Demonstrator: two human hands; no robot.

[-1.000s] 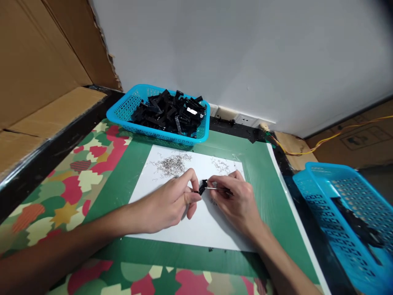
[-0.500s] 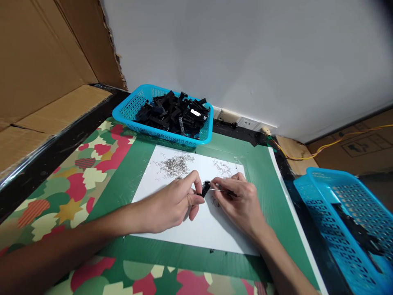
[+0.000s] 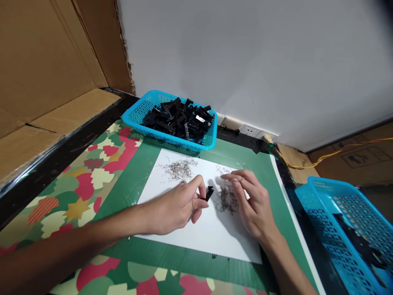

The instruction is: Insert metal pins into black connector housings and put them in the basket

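Note:
My left hand is closed over the paper, pinching a small narrow black plastic piece between thumb and fingers. The free end of this piece points up and to the right. My right hand is just right of it, index finger stretched out and thumb apart, over a pile of tiny bent wire pieces. No held object shows in it, though its inner side is partly hidden. A second, denser pile of little wire pieces lies on the white paper at the upper left.
A blue basket heaped with black plastic parts stands behind the paper. At the right is another blue basket with black parts inside. Cardboard rises at the left. Yellow wires run from a wall socket strip.
My right hand has drawn away to the right from the black piece, its fingers spreading. The thin metal rod seen at its fingertips no longer shows. My left hand keeps hold of the piece.

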